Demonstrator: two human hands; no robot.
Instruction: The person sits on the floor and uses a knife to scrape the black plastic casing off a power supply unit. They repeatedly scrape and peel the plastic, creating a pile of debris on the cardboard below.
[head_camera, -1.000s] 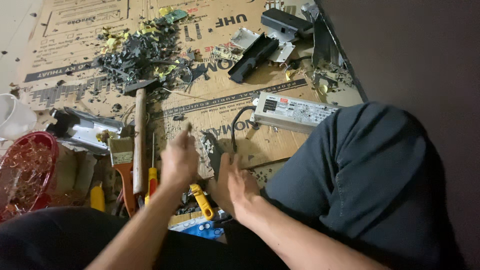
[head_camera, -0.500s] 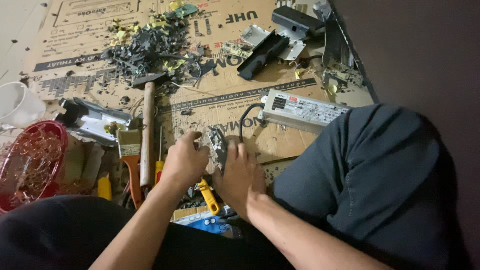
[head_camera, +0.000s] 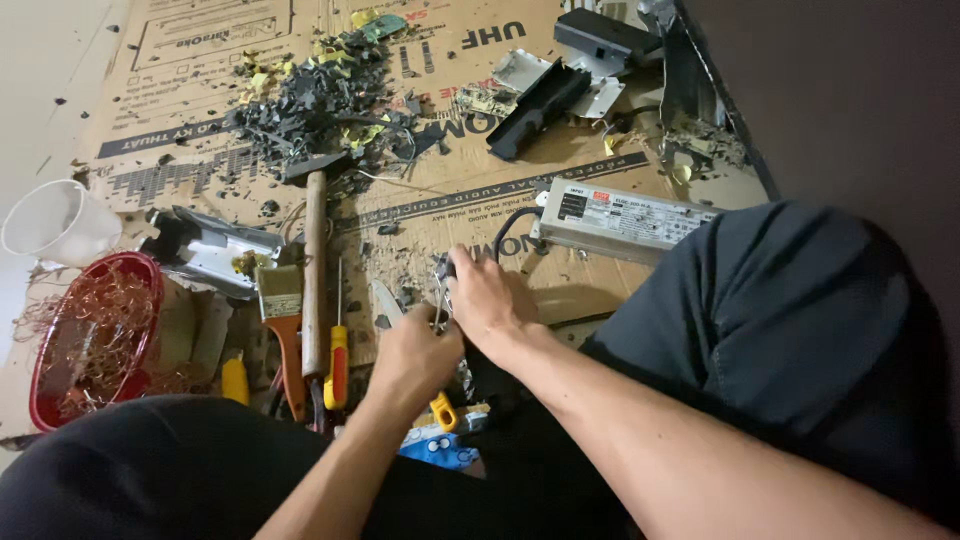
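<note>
While heaps of dark broken plastic scrap (head_camera: 320, 95) already lay stripped on the flattened brown cardboard (head_camera: 200, 60), both the left hand (head_camera: 420, 350) and right hand (head_camera: 490, 300) gripped tight a small metal part (head_camera: 441, 300), unfinished, over the floor.

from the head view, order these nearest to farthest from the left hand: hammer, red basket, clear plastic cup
1. hammer, just to the side of the left hand
2. red basket, at the frame's left edge
3. clear plastic cup, beyond the basket, farther up
</note>
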